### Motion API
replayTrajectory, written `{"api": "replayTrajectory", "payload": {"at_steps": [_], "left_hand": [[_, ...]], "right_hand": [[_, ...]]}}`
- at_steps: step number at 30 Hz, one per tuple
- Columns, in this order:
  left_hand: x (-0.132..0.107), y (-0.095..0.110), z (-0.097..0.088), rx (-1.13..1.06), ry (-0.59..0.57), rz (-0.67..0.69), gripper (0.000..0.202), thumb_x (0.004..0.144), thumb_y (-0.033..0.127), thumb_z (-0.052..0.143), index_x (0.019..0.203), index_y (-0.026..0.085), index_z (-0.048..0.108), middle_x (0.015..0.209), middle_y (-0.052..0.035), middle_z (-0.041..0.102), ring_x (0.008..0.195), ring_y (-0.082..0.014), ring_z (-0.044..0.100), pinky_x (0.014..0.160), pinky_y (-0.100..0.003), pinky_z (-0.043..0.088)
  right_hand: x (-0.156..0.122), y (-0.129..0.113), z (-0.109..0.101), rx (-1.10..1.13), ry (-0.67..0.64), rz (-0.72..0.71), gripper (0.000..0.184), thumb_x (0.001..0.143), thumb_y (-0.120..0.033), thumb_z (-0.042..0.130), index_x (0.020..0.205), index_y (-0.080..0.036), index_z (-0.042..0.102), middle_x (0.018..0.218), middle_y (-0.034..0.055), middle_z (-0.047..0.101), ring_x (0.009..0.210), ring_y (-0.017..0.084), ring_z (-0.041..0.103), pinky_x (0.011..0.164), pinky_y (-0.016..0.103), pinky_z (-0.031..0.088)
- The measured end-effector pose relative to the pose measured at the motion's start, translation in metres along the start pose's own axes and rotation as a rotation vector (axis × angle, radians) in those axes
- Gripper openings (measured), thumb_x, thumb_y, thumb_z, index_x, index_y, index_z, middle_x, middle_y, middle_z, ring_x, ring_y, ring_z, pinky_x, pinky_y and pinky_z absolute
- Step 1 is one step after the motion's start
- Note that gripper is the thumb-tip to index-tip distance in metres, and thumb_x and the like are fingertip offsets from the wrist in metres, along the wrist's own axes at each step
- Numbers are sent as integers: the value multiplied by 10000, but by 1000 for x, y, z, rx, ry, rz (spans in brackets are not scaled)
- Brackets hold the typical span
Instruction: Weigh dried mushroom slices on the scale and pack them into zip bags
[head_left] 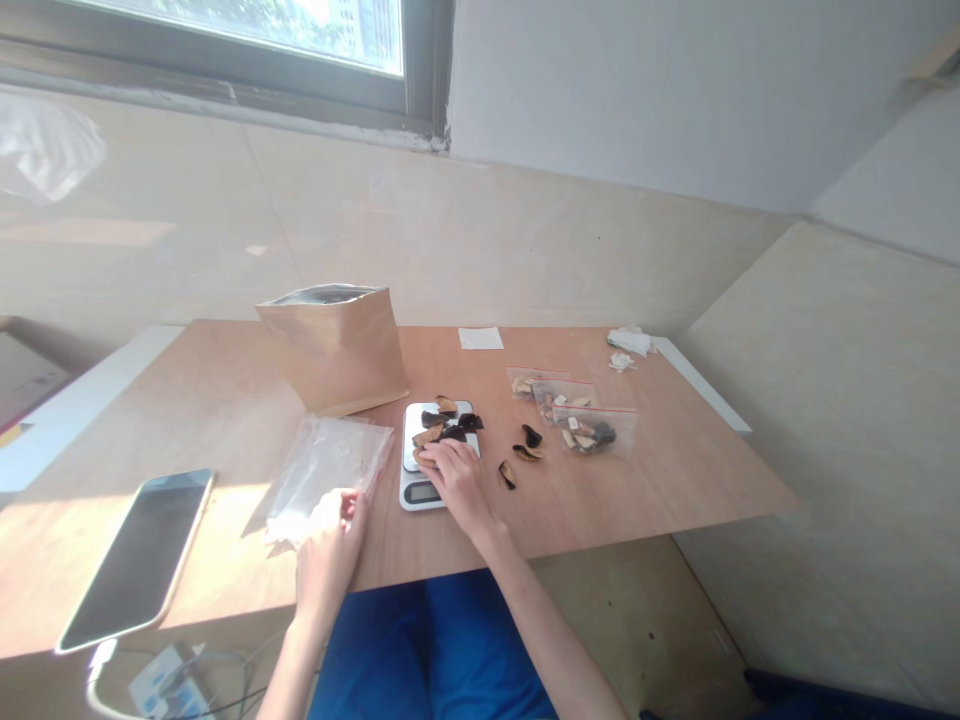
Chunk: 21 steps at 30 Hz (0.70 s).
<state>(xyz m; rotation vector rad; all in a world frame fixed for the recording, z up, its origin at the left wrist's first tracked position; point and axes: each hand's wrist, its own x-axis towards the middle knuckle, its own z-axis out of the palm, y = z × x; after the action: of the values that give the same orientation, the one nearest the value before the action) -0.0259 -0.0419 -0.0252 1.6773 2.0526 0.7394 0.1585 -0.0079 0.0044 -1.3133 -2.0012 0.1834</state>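
Note:
A white digital kitchen scale [407, 493] carries several curled, dried slices [429, 435] with dark skin and tan flesh. My right hand [459, 487] reaches over its front part, fingers together and fingertips on a tan slice at the pan's near left edge; the hand partly covers the display. To the left, my left hand [330, 530] rests with curled fingers at the near edge of some clear plastic bags [322, 460]. Whatever those fingers hold is hidden. Right of the scale, a few loose dried slices [532, 436] lie on the table.
An open kraft paper pouch [337, 350] stands behind the clear bags. Several filled zip bags [596, 430] lie to the right. A phone [142, 550] with a cable is at left. White paper [481, 338] and crumpled tissue [621, 362] lie towards the wooden table's [660, 480] back.

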Motion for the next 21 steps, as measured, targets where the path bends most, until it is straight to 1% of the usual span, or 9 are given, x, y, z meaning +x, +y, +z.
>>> {"api": "replayTrajectory", "payload": {"at_steps": [3,5,7,9,12,14,16,18,21], "left_hand": [[0,1,-1,1,-6,3,296,829,456,360,863,202,508,764,-34,588,681,-170,577,584,-260,409],[0,2,-1,3,-18,-8,299,833,456,357,871,202,510,773,-35,592,683,-170,579,583,-259,407],[0,2,0,7,-27,-19,294,838,451,356,884,204,511,784,-34,595,695,-173,580,587,-260,405],[0,1,0,10,-28,-19,286,842,444,359,889,205,509,786,-33,592,710,-179,582,600,-264,405],[0,0,1,5,-18,-7,273,845,427,361,886,202,510,787,-33,587,719,-185,584,615,-271,404],[0,-1,1,2,-17,-5,271,846,421,362,889,200,511,790,-33,586,721,-186,586,620,-273,405],[0,-1,1,5,-19,-8,272,847,423,362,891,201,511,795,-32,587,727,-187,587,620,-272,405],[0,0,0,10,-16,-2,267,848,423,363,882,204,511,795,-32,588,731,-185,586,623,-270,406],[0,0,0,24,-10,10,250,849,415,366,871,209,508,785,-26,586,721,-178,581,626,-267,410]], "right_hand": [[3,2,8,-142,20,0,178,861,-167,540,992,-236,639,1173,65,593,1119,225,497,922,400,384],[-5,7,3,-209,46,30,231,863,-199,542,1066,-273,624,1265,70,528,1149,244,468,927,425,370],[-21,13,-6,-236,84,77,281,879,-248,518,1150,-285,582,1295,86,492,1135,250,473,904,424,380],[-43,21,-16,-232,149,155,284,904,-261,459,1167,-260,568,1257,107,501,1101,241,493,880,415,393],[-75,38,-28,-204,272,277,270,919,-221,379,1074,-221,600,1132,113,535,1051,227,515,870,424,402],[-89,49,-32,-174,343,334,265,915,-220,362,1014,-202,607,1052,114,538,1015,226,525,853,426,422],[-94,56,-33,-138,387,379,257,913,-235,357,988,-186,599,994,114,533,976,224,535,827,412,444],[-94,59,-31,-118,380,409,255,916,-253,353,998,-175,581,975,115,534,957,220,538,810,394,453],[-90,57,-28,-177,302,419,262,914,-309,377,1039,-171,562,1002,118,552,966,230,525,802,393,437]]}}
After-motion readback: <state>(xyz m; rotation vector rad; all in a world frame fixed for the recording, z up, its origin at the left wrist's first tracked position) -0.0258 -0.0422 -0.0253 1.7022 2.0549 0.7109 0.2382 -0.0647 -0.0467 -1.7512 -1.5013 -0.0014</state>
